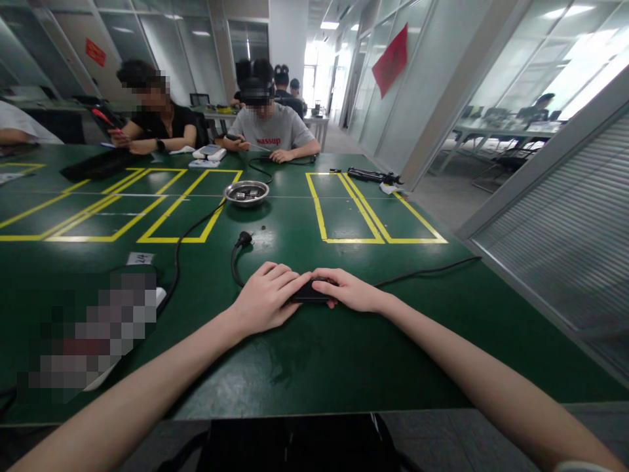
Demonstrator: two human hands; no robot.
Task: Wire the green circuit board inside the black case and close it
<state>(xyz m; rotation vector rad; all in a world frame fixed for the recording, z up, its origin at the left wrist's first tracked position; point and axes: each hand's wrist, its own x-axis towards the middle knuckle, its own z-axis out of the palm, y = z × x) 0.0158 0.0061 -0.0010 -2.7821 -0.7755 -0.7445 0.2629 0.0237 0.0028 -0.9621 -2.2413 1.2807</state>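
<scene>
Near the middle of the green table, a black box-like device lies between my two hands. My left hand wraps over its left end, fingers together and thumb along the near side. Around the right end my right hand is closed, with fingertips showing beneath. A black cable with a plug curves out beyond my left hand. Another black cable runs from behind my right hand toward the right edge. My palms hide much of the device.
A metal bowl with small metal parts stands farther back. Yellow tape outlines mark the table. A black tripod-like object lies at the far right. People sit across the table. A blurred object with a white edge is at left.
</scene>
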